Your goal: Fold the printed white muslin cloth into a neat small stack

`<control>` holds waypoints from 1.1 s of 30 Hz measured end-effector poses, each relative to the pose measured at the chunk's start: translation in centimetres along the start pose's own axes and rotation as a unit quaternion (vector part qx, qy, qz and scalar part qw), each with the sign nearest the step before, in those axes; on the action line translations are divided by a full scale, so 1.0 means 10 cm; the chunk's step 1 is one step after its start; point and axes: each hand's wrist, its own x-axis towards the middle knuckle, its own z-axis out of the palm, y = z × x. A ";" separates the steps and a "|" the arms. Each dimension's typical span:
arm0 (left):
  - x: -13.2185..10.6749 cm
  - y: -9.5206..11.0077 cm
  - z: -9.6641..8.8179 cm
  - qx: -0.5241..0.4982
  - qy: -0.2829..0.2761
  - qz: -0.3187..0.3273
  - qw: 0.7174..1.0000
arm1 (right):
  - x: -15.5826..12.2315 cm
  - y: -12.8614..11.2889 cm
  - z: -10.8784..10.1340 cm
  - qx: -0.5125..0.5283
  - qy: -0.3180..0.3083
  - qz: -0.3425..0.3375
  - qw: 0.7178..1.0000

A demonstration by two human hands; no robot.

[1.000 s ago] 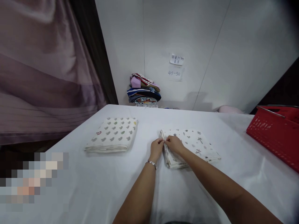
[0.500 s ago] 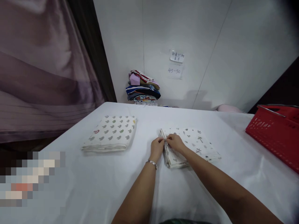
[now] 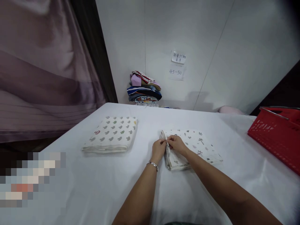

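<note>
The left hand (image 3: 158, 149) and right hand (image 3: 177, 144) met, both pinched shut on the left edge of the folded cloth (image 3: 197, 145). Far to their right stood a red basket (image 3: 276, 137), its inside hidden. Bare table (image 3: 93, 187) spread leftward to a spotted cloth (image 3: 112, 133).

The folded cloth (image 3: 197, 146) is white with small grey printed figures scattered over its top face. It is folded into a flat, roughly square pad of several layers and lies on the white table (image 3: 93, 187), right of the middle, turned a little askew. Its layered edges show along the left side, where the left hand (image 3: 158, 149) and the right hand (image 3: 177, 144) pinch them together.
</note>
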 end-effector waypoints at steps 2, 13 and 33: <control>0.00 0.01 0.01 0.002 0.008 -0.002 1.000 | -0.01 -0.01 -0.01 0.022 -0.001 0.008 1.000; 0.01 0.11 -0.01 0.026 0.079 0.045 0.996 | -0.05 -0.01 -0.06 0.092 -0.003 0.022 0.996; 0.45 0.26 0.06 0.145 0.078 -0.043 0.985 | -0.01 0.13 -0.26 0.100 -0.005 -0.003 0.995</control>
